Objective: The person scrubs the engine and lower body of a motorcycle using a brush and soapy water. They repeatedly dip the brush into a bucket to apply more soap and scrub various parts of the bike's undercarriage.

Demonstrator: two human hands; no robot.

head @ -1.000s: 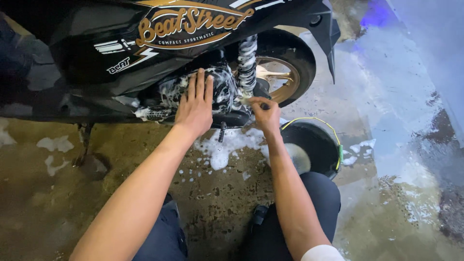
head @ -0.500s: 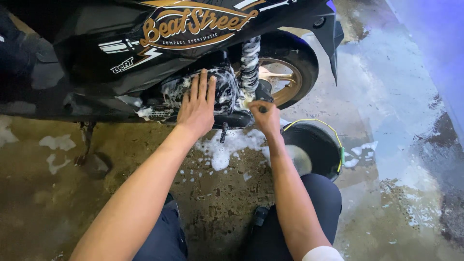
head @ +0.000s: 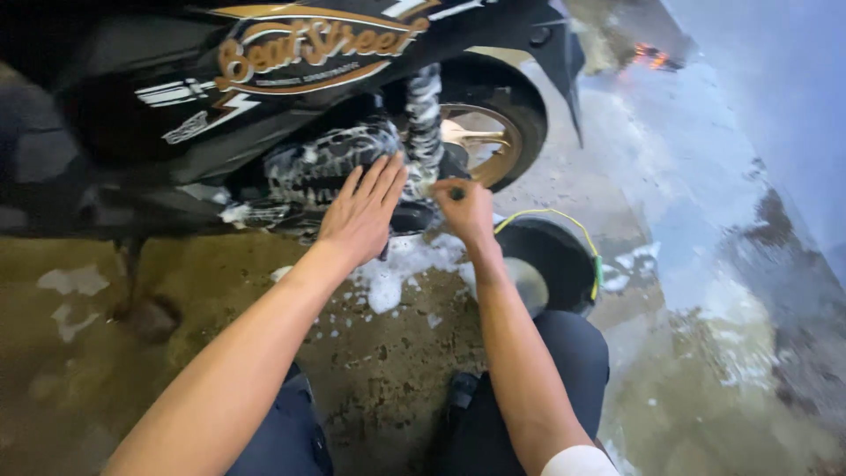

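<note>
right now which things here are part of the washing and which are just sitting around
In use: left hand flat on the soapy engine; right hand gripping a small dark thing by the shock spring; foam.
Just there: black bucket, kickstand, rear wheel.

Head camera looks down, close over soapy engine (head: 330, 163).

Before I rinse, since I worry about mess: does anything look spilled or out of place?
Only white soap foam lies spilled on the wet concrete floor under the black scooter's foamy engine, below both hands. Nothing looks damaged.
</note>
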